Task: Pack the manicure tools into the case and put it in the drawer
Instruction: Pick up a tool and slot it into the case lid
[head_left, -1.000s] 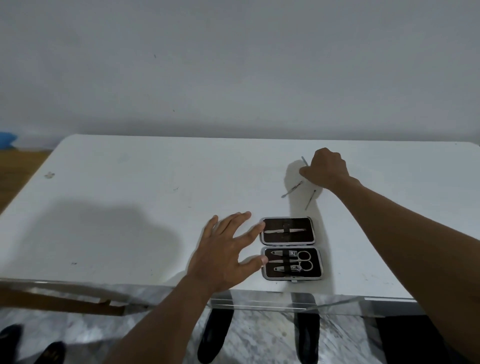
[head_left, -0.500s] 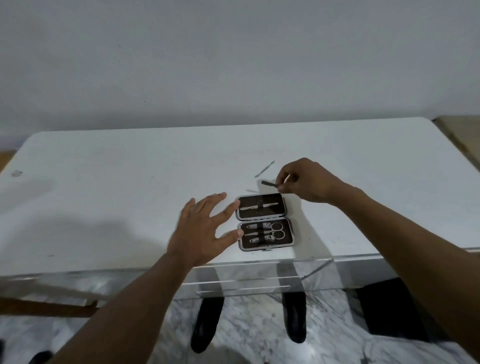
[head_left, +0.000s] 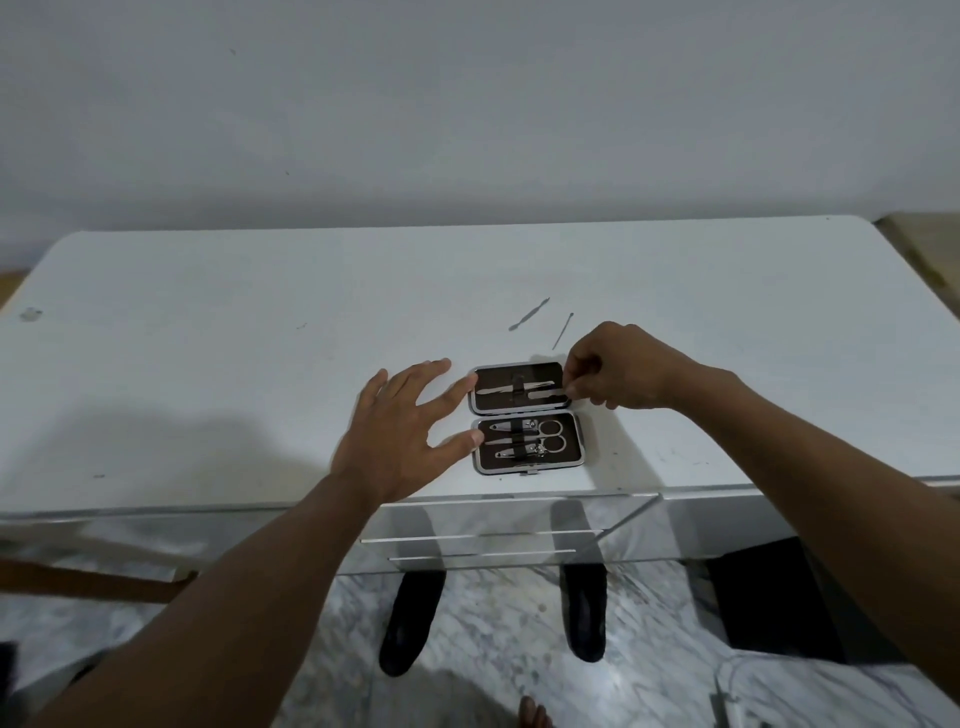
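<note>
Case (head_left: 525, 419) lies open and flat on the white desk (head_left: 208, 374), near the front edge, both halves facing up. Near half holds scissors (head_left: 548, 435), clippers and a file under a black strap. Far half holds tweezers (head_left: 511, 388) under its strap, plus a second thin tool (head_left: 545, 396) just below them.

Your right hand (head_left: 618, 371) sits at the far half's right edge, grip pinched on the right end of that thin tool, which lies along the lining. Your left hand (head_left: 400, 431) rests just left of the case, grip spread wide, index tip at the far half's left rim and thumb tip touching the near half's left rim.

Two tools are still loose on the desk behind the case: a pusher (head_left: 529, 315) and a thin pick (head_left: 562, 330), near each other, not touching.

Clear drawers (head_left: 483, 540) show below the desk front, shut.
</note>
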